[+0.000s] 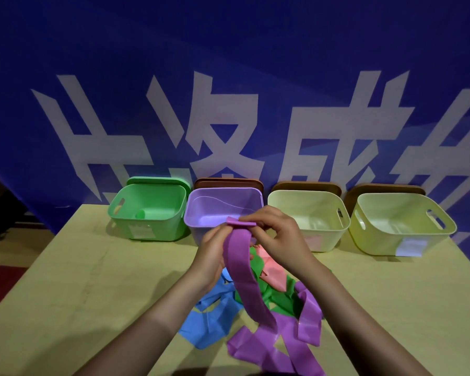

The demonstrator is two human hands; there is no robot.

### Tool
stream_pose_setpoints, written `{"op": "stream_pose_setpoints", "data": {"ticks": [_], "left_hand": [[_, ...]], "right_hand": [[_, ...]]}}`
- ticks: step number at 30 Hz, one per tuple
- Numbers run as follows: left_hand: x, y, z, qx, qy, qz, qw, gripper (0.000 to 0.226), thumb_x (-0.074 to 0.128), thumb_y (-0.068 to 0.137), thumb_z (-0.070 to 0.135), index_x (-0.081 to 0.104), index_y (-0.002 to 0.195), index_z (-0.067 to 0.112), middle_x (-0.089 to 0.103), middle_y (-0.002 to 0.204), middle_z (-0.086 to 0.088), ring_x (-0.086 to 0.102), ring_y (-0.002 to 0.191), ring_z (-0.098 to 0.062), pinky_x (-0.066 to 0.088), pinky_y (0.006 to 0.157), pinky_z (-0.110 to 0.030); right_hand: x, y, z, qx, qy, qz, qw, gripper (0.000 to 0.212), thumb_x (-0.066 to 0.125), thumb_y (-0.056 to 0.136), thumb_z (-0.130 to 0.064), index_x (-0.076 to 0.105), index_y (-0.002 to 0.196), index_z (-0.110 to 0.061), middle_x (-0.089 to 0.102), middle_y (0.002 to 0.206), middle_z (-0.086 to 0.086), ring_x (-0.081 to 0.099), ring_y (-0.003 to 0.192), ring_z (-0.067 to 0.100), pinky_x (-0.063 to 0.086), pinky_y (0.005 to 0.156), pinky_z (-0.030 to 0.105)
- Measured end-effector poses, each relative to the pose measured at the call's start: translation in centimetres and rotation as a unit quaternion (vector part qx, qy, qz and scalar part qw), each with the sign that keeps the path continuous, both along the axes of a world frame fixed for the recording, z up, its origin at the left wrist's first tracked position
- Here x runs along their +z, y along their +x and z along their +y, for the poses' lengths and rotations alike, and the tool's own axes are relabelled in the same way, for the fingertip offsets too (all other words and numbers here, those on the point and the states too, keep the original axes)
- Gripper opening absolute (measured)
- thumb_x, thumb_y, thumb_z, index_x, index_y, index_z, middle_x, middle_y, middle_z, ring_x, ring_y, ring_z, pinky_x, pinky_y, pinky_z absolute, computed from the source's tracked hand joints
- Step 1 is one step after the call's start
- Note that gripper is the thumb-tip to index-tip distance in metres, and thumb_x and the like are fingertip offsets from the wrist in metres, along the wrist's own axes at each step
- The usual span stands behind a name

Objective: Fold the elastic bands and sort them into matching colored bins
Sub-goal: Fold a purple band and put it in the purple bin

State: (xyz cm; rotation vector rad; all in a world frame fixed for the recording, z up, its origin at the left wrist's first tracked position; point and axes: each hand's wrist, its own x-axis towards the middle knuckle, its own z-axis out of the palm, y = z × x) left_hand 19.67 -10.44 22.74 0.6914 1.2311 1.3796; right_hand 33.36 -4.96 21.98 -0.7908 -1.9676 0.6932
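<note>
Purple elastic band point(242, 270) hangs from your hands just in front of the purple bin point(201, 226), its tail trailing onto the table point(92, 280). Left hand point(215, 248) and right hand point(277, 237) both pinch the folded top end; keep the edges aligned and each fold tight.

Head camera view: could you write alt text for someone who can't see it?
Both hands, left and right, pinch the top end of a long purple band above a tangle of blue, green and pink bands on a table. Behind stand four open bins: green, purple and two pale yellow.
</note>
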Motion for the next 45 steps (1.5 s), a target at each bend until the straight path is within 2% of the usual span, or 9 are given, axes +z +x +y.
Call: {"op": "stream_pose_setpoints", "data": {"ticks": [10, 15, 18, 23, 27, 31, 37, 40, 45], "left_hand": [[-1.3, -0.4, 0.4, 0.014, -0.019, -0.008, 1.0, 0.028, 0.041, 0.098, 0.011, 0.068, 0.092, 0.006, 0.071, 0.084, -0.014, 0.061, 0.09, -0.036, 0.043, 0.094, -0.055], [-1.8, -0.8, 0.7, -0.04, -0.015, -0.084, 0.996, 0.048, 0.024, 0.103, 0.03, 0.062, 0.11, 0.001, 0.071, 0.095, -0.014, 0.068, 0.083, -0.021, 0.054, 0.077, -0.03], [-1.9, -0.5, 0.6, -0.042, -0.007, -0.031, 0.999, 0.032, 0.037, 0.102, 0.022, 0.065, 0.1, 0.006, 0.071, 0.087, -0.011, 0.068, 0.073, -0.016, 0.055, 0.064, -0.025], [-2.4, -0.5, 0.7, -0.009, 0.039, 0.061, 0.997, 0.025, 0.044, 0.099, 0.008, 0.068, 0.096, 0.015, 0.072, 0.091, -0.004, 0.063, 0.09, -0.022, 0.046, 0.085, -0.034], [-2.2, -0.3, 0.9, -0.009, 0.057, 0.135, 0.989, 0.024, 0.046, 0.099, 0.01, 0.067, 0.096, 0.019, 0.071, 0.095, -0.001, 0.062, 0.091, -0.018, 0.046, 0.085, -0.035], [-2.2, -0.1, 1.0, -0.034, 0.081, 0.22, 0.972, 0.02, 0.05, 0.094, 0.027, 0.069, 0.097, 0.021, 0.071, 0.097, 0.0, 0.064, 0.093, -0.013, 0.047, 0.085, -0.026], [-2.5, -0.8, 1.2, -0.022, 0.143, 0.305, 0.941, 0.042, 0.048, 0.089, 0.035, 0.061, 0.081, -0.004, 0.06, 0.07, -0.014, 0.05, 0.067, -0.008, 0.042, 0.065, -0.032], [-2.2, -0.8, 1.3, -0.004, 0.17, 0.332, 0.928, 0.034, 0.05, 0.095, 0.025, 0.055, 0.072, 0.0, 0.055, 0.061, -0.003, 0.046, 0.06, -0.004, 0.04, 0.06, -0.025], [-2.6, -0.9, 2.6, 0.015, 0.148, 0.344, 0.927, 0.032, 0.051, 0.096, 0.028, 0.067, 0.086, 0.002, 0.069, 0.078, -0.011, 0.062, 0.075, -0.023, 0.048, 0.072, -0.034]], "right_hand": [[0.3, 0.8, 0.1, 0.033, 0.074, -0.114, 0.99, 0.034, 0.049, 0.086, -0.021, 0.073, 0.109, -0.015, 0.06, 0.095, 0.0, 0.048, 0.082, -0.005, 0.035, 0.077, 0.004], [0.4, 1.1, 0.5, 0.046, 0.113, -0.19, 0.974, 0.036, 0.046, 0.088, -0.024, 0.071, 0.113, -0.017, 0.059, 0.097, 0.003, 0.058, 0.083, 0.013, 0.047, 0.072, 0.021], [0.4, 1.2, 0.7, 0.057, 0.132, -0.208, 0.968, 0.036, 0.047, 0.086, -0.019, 0.07, 0.114, -0.015, 0.058, 0.098, 0.003, 0.06, 0.084, 0.017, 0.052, 0.069, 0.034], [0.4, 0.8, 0.2, 0.044, -0.052, -0.068, 0.995, 0.03, 0.052, 0.092, -0.019, 0.068, 0.117, -0.015, 0.058, 0.097, -0.006, 0.056, 0.091, 0.002, 0.042, 0.081, 0.015], [0.0, 0.0, 0.1, -0.011, -0.18, 0.028, 0.983, 0.016, 0.066, 0.089, -0.016, 0.07, 0.103, -0.023, 0.066, 0.086, -0.005, 0.061, 0.079, 0.008, 0.052, 0.076, 0.03], [-0.5, -0.3, 0.1, -0.038, -0.156, 0.023, 0.987, 0.018, 0.07, 0.086, -0.012, 0.067, 0.074, -0.026, 0.061, 0.066, -0.008, 0.053, 0.062, 0.004, 0.042, 0.061, 0.023], [-0.3, -0.1, 0.1, -0.034, -0.086, -0.008, 0.996, 0.013, 0.068, 0.083, -0.023, 0.067, 0.071, -0.02, 0.054, 0.06, -0.008, 0.05, 0.06, 0.005, 0.035, 0.059, 0.017], [-0.4, -0.4, -0.2, -0.031, -0.14, 0.048, 0.988, 0.02, 0.069, 0.085, -0.015, 0.066, 0.07, -0.026, 0.057, 0.056, -0.012, 0.05, 0.056, 0.003, 0.039, 0.059, 0.02], [0.2, -0.8, -0.7, 0.001, -0.248, 0.153, 0.957, 0.015, 0.062, 0.089, -0.003, 0.068, 0.076, -0.007, 0.058, 0.055, -0.009, 0.052, 0.054, 0.001, 0.042, 0.057, 0.013]]}}
